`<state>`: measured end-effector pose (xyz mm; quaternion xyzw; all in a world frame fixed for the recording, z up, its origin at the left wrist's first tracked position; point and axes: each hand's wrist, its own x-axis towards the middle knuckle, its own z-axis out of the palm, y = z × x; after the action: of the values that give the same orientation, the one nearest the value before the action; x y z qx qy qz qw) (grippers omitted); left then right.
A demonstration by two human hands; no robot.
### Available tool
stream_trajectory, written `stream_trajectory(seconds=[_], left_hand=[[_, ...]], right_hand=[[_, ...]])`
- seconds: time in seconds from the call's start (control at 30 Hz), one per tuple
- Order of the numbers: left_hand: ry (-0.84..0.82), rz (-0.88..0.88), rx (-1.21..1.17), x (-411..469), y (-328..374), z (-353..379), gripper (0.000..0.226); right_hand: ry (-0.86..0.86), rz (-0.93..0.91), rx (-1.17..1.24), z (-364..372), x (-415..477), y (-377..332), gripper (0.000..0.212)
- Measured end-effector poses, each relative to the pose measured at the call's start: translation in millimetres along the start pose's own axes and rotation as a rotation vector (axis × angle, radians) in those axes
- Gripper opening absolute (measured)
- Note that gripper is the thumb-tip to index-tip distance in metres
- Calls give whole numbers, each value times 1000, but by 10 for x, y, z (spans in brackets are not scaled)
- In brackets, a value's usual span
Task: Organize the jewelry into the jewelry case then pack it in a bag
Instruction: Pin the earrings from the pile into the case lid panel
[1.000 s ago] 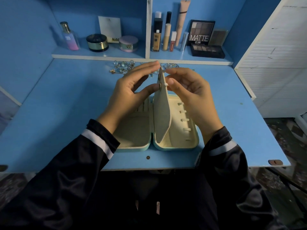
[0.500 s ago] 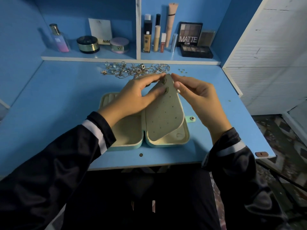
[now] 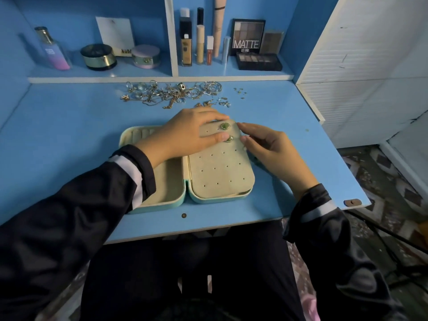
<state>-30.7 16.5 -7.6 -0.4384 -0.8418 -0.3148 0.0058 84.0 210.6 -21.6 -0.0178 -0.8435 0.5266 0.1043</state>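
Now the once-tilted panel (image 3: 220, 172) lies flat, left hand (image 3: 185, 133), right hand (image 3: 266, 147) spread on it.

Black glossy sleeves (image 3: 76, 218), white cuff stripes (image 3: 129, 172)

We saw a dim, cool scene, all of it washed in blue. The light was soft and seemed to fall from above, so the table (image 3: 69, 135) was evenly lit and carried no hard glare. Faint shadows lay under the left hand (image 3: 185, 133) and the right hand (image 3: 266, 149). The dark sleeves (image 3: 69, 228) lost nearly all detail (only a dull sheen showed on the folds). The wide lens bent the table's edges and the white panel (image 3: 370, 66). The jewelry (image 3: 171, 93) looked soft and smeared, and the floor (image 3: 393, 181) was murky.
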Motion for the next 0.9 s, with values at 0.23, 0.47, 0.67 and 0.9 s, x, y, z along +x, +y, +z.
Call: stream_trajectory(seconds=[0.23,0.47,0.67,0.9], left_hand=[[-52,9,81,-20,-36,12,43],[-146,-25,66,196,-96,-184,27],[-108,-30,110,585,-251,-225,23],[-60,31,160,990,-429,-33,20]], right_hand=[[-34,-62,-225,13,12,37,32],[-45,-66,-293,-122,236,50,22],[84,-14,-380,-205,656,197,22],[214,-13,-483,-273,1165,443,20]])
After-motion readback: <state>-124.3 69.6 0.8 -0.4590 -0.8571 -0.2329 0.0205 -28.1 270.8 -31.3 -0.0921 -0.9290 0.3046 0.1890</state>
